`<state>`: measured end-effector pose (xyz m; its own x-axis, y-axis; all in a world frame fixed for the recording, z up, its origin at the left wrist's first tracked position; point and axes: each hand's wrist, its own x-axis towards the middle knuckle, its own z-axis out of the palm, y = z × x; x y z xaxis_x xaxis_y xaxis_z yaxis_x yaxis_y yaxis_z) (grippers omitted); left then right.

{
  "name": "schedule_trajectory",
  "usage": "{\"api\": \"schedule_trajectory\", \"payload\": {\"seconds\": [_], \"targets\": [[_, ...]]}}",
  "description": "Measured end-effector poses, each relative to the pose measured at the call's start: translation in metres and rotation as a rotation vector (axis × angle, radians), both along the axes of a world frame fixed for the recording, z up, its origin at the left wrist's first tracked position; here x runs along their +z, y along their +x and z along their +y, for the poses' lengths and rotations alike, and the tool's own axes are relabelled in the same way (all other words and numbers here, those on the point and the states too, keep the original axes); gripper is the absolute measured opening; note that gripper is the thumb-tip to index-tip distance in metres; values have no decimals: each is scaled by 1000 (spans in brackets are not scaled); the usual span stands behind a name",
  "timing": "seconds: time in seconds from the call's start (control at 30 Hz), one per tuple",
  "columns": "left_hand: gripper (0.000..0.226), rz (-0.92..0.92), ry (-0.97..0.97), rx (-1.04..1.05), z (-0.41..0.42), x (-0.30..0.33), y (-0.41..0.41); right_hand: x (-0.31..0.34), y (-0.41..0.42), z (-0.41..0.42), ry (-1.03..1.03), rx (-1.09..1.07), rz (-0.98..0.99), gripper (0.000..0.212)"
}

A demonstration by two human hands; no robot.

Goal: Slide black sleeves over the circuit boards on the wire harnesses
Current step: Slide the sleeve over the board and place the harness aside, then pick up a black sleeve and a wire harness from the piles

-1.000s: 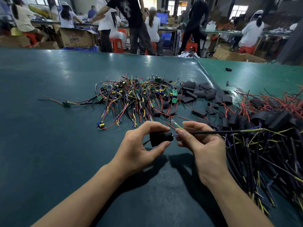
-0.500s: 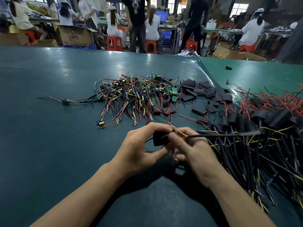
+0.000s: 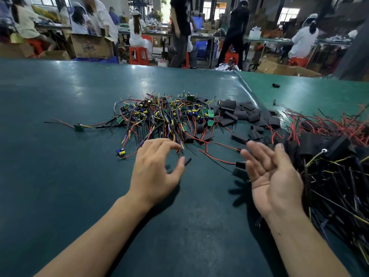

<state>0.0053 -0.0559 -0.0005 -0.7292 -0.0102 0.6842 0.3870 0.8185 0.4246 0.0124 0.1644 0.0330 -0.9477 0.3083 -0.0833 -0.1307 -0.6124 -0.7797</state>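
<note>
A tangled heap of multicoloured wire harnesses with small green circuit boards (image 3: 159, 116) lies mid-tabletop, a scatter of flat black sleeves (image 3: 239, 114) just right of it. Below the heap, the left hand (image 3: 155, 170) hovers, fingers loosely curled, empty. The right hand (image 3: 273, 176) is palm-up, fingers released, beside a sleeved pile (image 3: 329, 156) on the dark green tabletop (image 3: 60, 176).

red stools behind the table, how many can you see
3 show clearly: one red stool under the seated person in white at centre left, one by the standing person in black, one under the seated person at right. Red shapes at far left and behind the central legs may be more.
</note>
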Motion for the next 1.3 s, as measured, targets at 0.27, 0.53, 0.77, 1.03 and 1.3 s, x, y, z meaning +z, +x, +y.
{"api": "schedule_trajectory", "payload": {"seconds": [0.27,0.53,0.77,1.03,1.3], "targets": [[46,-439,-253,46,-10,-13,-14,-16,-2,-20,403,42,39,31],[34,-171,-68,445,-40,-3,-22,-26,-3,-27,567,109,66,27],[27,-391,-50,558,-57,-5,-27,-26,-1,-27,597,137,74,25],[14,-172,727,88,-32,11,-22,-29,-4,-25,618,187,82,24],[28,-537,1390,-537,4,13,-10,-34,-2,-31,730,353,113,15]]}}
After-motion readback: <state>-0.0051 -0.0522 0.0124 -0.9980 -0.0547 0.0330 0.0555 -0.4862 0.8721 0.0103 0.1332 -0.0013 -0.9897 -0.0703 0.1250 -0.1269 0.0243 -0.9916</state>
